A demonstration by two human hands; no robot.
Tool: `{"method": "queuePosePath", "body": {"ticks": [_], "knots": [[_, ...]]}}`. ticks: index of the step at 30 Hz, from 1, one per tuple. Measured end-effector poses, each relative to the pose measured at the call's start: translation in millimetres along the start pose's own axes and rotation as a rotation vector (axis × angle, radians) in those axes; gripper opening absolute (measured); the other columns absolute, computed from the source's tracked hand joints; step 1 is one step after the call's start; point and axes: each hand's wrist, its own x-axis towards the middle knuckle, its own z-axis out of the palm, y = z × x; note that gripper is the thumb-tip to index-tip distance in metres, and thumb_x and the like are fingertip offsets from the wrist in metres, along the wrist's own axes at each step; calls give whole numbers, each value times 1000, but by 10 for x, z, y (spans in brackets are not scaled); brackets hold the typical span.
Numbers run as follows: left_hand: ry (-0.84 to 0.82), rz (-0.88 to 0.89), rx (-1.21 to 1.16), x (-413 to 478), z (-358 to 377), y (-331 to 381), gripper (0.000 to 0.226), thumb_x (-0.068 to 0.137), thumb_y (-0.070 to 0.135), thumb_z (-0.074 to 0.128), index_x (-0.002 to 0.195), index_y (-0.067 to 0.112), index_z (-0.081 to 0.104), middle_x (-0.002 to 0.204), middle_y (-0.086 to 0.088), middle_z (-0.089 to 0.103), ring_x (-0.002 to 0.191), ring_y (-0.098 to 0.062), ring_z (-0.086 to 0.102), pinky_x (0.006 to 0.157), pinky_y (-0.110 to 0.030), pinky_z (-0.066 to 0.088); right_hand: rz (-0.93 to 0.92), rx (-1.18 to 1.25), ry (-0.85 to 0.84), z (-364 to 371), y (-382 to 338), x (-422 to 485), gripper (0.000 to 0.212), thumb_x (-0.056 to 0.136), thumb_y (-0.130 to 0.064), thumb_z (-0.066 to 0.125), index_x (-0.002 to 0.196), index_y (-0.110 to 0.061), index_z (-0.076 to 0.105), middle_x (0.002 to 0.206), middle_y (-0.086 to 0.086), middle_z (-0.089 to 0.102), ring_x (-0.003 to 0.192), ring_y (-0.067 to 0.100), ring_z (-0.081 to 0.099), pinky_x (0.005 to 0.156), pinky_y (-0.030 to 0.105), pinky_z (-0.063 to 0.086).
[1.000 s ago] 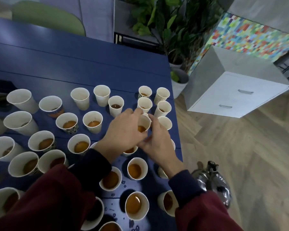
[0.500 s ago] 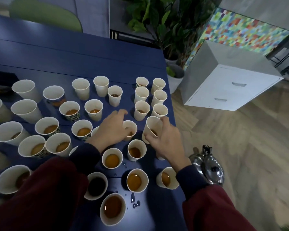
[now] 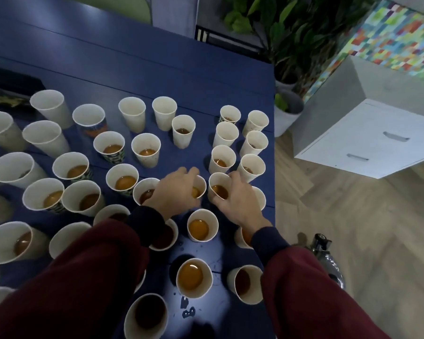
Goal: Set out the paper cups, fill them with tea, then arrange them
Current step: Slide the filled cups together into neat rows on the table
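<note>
I am recording left hand [image 3: 175,194] gripping left cup [image 3: 199,188], right hand [image 3: 239,206] gripping right cup [image 3: 217,186]; advising slow, level sliding against spills

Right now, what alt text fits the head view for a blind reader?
A person's left hand and right hand each grip a white paper cup of amber tea, the left cup beside the right cup, near the right edge of a dark blue table crowded with similar cups. A shiny metal kettle shows beyond it.
</note>
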Motion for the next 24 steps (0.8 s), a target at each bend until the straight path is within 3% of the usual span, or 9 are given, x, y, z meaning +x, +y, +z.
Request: {"method": "queuePosePath", "body": {"ticks": [3, 9, 15, 20, 24], "knots": [[97, -61, -16, -18, -72, -12, 47, 82, 43, 72, 111, 18, 45, 107, -8, 55, 97, -31, 60, 74, -36, 44, 14, 23, -48, 63, -8, 71, 54, 85, -40, 74, 122, -13, 45, 118, 10, 61, 105, 30, 58, 78, 34, 40], [215, -85, -2, -79, -350, -16, 61, 81, 43, 76, 130, 19, 48, 118, -10, 55, 106, -30, 58, 77, -37, 45, 52, 81, -72, 196, -13, 96, 59, 85, -40, 76, 127, -15, 43, 125, 9, 59, 112, 28, 57, 81, 31, 38], [223, -105, -20, -183, -503, 25, 64, 80, 44, 77, 133, 21, 48, 118, -10, 55, 109, -30, 56, 78, -35, 41, 87, 105, -88, 155, -11, 25, 80, 79, -48, 81, 138, -18, 36, 134, 8, 55, 118, 29, 57, 89, 34, 44], [229, -106, -105, -389, -678, 216, 67, 79, 48, 77, 134, 22, 51, 121, -8, 58, 112, -27, 54, 82, -31, 35, -42, 123, 104, -152, -90, -320, 80, 82, -51, 77, 145, -24, 35, 134, -3, 55, 113, 21, 59, 84, 30, 45], [202, -75, -141, -618, -694, 436, 70, 77, 56, 76, 135, 27, 49, 123, -3, 58, 114, -24, 54, 85, -32, 36, -168, 205, 29, -234, -225, -674, 92, 77, -51, 81, 150, -35, 27, 137, -11, 47, 103, 14, 62, 87, 38, 55]]}}
